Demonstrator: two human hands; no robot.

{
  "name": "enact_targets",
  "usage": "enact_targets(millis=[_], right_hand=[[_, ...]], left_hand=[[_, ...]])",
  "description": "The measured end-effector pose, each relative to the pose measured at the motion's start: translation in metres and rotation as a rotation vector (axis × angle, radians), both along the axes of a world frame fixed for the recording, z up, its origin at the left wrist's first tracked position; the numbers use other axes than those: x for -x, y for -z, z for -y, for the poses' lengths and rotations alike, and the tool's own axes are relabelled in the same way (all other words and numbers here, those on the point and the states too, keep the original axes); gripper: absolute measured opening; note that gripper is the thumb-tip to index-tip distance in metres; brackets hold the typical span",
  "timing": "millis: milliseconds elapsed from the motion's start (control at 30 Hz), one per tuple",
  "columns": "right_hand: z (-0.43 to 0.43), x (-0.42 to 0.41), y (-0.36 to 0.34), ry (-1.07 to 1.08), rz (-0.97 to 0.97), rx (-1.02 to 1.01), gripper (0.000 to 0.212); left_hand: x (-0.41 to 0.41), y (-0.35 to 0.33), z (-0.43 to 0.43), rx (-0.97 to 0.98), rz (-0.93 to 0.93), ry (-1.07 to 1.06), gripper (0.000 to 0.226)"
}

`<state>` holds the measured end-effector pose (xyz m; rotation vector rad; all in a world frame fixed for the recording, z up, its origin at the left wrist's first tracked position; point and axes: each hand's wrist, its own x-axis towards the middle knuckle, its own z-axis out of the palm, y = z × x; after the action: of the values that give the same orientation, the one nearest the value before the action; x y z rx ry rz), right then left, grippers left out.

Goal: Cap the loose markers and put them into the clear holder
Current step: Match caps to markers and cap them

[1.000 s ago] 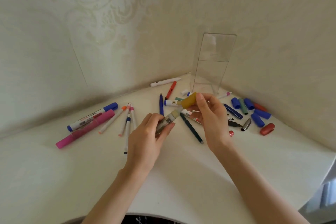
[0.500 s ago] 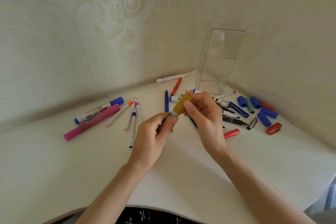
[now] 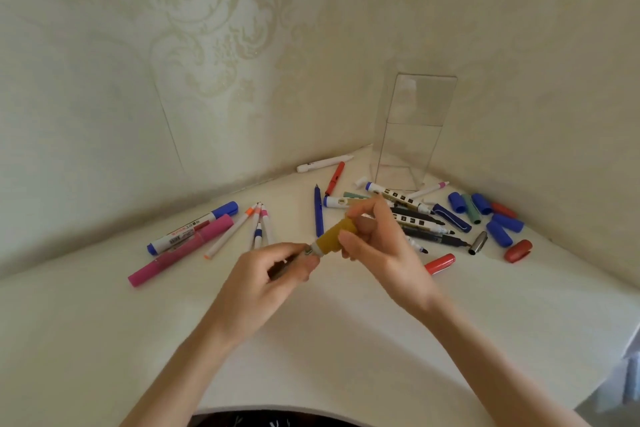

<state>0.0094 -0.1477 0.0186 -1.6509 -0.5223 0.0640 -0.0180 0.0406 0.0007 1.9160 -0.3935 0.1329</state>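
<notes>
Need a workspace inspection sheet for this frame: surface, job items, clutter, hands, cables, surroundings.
Surface: white corner table, with pens and caps scattered towards the back.
Job's things: held marker has the yellow cap on its end. The clear holder stands upright in the corner, nothing seen inside. Uncapped markers, blue caps and red caps lie right of the hands. The pink marker lies left.
Clutter: silver cap; white pen by the wall.
Grippers: left hand grips the held marker; right hand pinches the yellow cap.
Cables: nothing seen.
Surroundings: patterned wallpaper on both walls.
</notes>
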Motion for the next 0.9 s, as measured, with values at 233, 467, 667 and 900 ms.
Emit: enact_targets(millis=[233, 467, 667, 900], right_hand=[[-0.014, 0.016, 0.001, -0.224, -0.095, 0.123, 0.015], [-0.002, -0.012, -0.016, -0.015, 0.086, 0.051, 0.019], [-0.031, -0.01, -0.001, 0.153, 0.053, -0.063, 0.016], [-0.053, -0.018, 0.008, 0.182, -0.112, 0.073, 0.016]], left_hand=[[-0.007, -0.031, -0.011, -0.307, 0.252, 0.044, 0.029], [-0.01, -0.031, -0.026, -0.356, 0.244, 0.023, 0.021], [-0.005, -0.009, -0.021, -0.462, 0.476, -0.135, 0.022], [-0.014, -0.009, -0.038, -0.689, 0.487, -0.221, 0.028]])
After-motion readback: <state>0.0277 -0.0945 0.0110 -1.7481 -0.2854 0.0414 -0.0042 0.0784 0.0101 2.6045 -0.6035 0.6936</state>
